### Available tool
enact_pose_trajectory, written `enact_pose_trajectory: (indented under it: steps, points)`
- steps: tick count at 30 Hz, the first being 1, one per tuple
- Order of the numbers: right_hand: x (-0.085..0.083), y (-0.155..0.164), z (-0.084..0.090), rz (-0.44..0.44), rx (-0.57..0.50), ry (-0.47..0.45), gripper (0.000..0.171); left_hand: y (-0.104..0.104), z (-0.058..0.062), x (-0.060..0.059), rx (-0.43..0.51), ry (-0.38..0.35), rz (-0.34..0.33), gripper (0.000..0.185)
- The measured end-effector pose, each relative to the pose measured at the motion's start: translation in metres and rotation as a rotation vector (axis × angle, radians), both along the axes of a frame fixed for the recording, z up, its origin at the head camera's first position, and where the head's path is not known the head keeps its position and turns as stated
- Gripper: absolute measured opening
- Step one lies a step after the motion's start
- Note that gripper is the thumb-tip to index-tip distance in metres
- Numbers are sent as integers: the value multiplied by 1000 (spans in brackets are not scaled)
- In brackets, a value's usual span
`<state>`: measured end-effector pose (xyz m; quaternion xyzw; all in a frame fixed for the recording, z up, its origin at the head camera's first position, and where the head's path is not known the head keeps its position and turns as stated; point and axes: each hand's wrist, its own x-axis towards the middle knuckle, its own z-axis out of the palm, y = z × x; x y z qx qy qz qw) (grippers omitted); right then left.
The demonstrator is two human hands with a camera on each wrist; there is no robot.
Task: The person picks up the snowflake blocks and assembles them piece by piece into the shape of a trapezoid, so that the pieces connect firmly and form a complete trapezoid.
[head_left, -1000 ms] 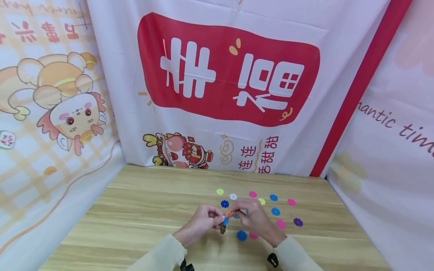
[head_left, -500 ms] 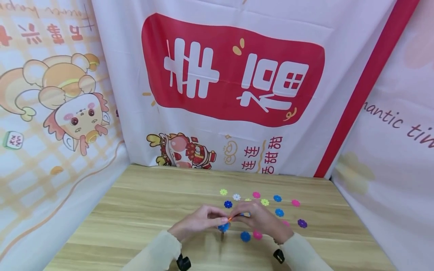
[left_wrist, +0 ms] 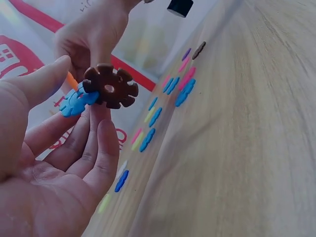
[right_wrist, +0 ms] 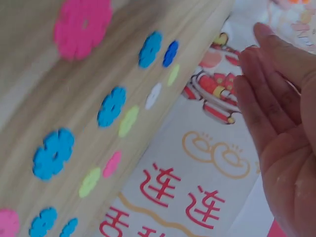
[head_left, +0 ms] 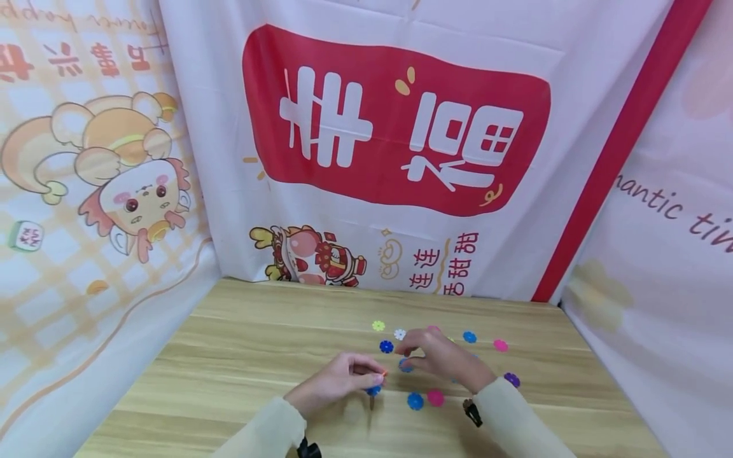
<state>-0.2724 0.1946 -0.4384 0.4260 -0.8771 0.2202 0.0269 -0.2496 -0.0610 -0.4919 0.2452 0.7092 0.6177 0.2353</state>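
Your left hand is pinching a joined cluster of brown, blue and orange discs just above the table. Your right hand is hovering with relaxed, empty fingers over the scattered discs.

Both forearms come in from the near edge of the table in pale cream sleeves, angled towards each other, each with a dark strap at the wrist. The left hand lies low near the table's middle, palm turned partly up in the left wrist view, its thumb and curled fingers pinching a small cluster of joined pieces at the fingertips. The right hand is raised just beyond and to the right of the left, apart from it, its wrist bent and knuckles up. In the right wrist view its fingers lie straight and close together, the palm bare and holding nothing.
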Motion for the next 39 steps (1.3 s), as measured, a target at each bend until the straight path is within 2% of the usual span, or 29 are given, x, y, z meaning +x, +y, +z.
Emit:
enact_pose_trajectory:
  steps: [3,7,13,17,25,28,33,39]
  points:
    - [-9,4,-5,-36,50,-43,23,-1,-1,1,17,9,7,42]
    - [-18,6,-20,-78,104,-105,24,-1,-3,2,8,26,16,41]
    - [-22,8,-43,-126,165,-102,25,-2,-7,5,-27,80,3,39]
    - [-26,8,-50,-125,176,-108,19,-2,-7,6,-28,90,-4,39]
    - [-29,10,-48,-231,117,-272,6,0,-8,5,-24,95,10,42]
    - [-27,11,-45,-238,75,-321,5,1,-7,6,-20,101,21,41]
    - [-23,12,-39,-189,13,-309,6,3,-7,8,-42,122,35,38]
    - [-13,10,-23,-153,-82,-290,8,6,-7,8,-94,197,40,34]
